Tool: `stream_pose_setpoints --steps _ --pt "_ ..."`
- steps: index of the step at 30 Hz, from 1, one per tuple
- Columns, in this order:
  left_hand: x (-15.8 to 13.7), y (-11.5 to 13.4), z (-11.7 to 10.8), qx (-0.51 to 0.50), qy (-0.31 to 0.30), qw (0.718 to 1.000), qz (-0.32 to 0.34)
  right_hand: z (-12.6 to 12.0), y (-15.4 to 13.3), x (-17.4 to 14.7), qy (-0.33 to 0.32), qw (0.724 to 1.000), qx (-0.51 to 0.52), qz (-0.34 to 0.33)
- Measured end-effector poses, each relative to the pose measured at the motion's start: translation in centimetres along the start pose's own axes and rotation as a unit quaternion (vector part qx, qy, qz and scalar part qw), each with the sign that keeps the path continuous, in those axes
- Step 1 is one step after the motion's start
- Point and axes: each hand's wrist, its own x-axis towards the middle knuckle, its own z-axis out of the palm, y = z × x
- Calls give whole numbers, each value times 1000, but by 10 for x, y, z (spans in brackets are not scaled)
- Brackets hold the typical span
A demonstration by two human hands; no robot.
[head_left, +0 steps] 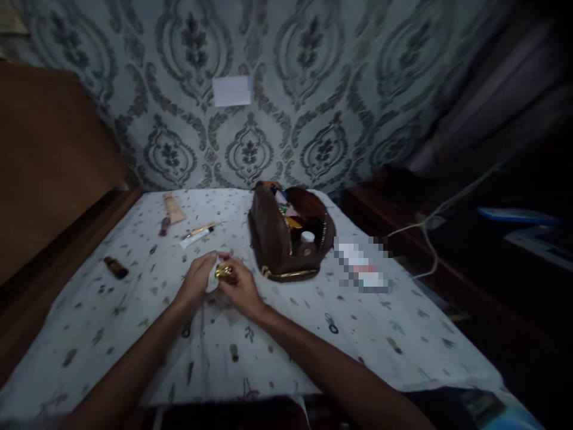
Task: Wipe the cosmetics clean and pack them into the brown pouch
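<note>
My left hand is closed around a small white item, possibly a jar or tube; its kind is unclear. Right beside it, my right hand pinches a shiny gold piece that touches or sits against the white item. Both hands meet above the cloth, just left of an open brown zip bag. Inside the bag are a white-lidded container and several colourful items. Fingers hide part of what I hold.
On the patterned white cloth lie a beige tube, a small dark reddish item, slim white and gold tubes and a small brown bottle. A blurred-out pack lies right of the bag. Wallpaper stands behind.
</note>
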Motion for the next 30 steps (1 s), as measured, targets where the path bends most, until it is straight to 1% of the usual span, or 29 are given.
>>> stream_pose_setpoints --steps 1,3,5,7,10,14,17,20,22,24,27,29,30 --pt "1 -4 -2 13 -3 1000 10 1 1 1 15 1000 16 11" --pt "2 -10 -8 53 -8 998 25 3 2 2 22 997 64 42" --pt "1 -13 -12 83 -9 996 35 4 1 2 13 992 105 70" --pt "1 -13 -14 93 -4 995 42 4 -3 0 -2 989 121 89" --pt "2 -12 -18 106 -3 993 51 2 -12 -4 -16 989 111 96" --pt "7 -12 -26 114 4 992 50 -1 -18 -10 -24 997 63 46" --pt "10 -14 -33 112 21 993 40 -2 -14 -10 -4 1000 11 26" --pt "13 -18 -39 100 28 994 14 -1 -8 -8 21 998 12 56" --pt "15 -20 -40 87 34 996 -1 0 -5 -6 26 995 45 84" --pt "17 -21 -41 81 47 996 -1 0 -5 -4 29 991 80 107" --pt "15 -17 -42 87 78 993 29 1 -5 -2 40 985 103 131" --pt "11 -12 -40 124 98 984 79 2 -6 -2 54 983 102 142" --pt "7 -10 -39 161 106 975 114 3 -6 -2 60 982 98 147"
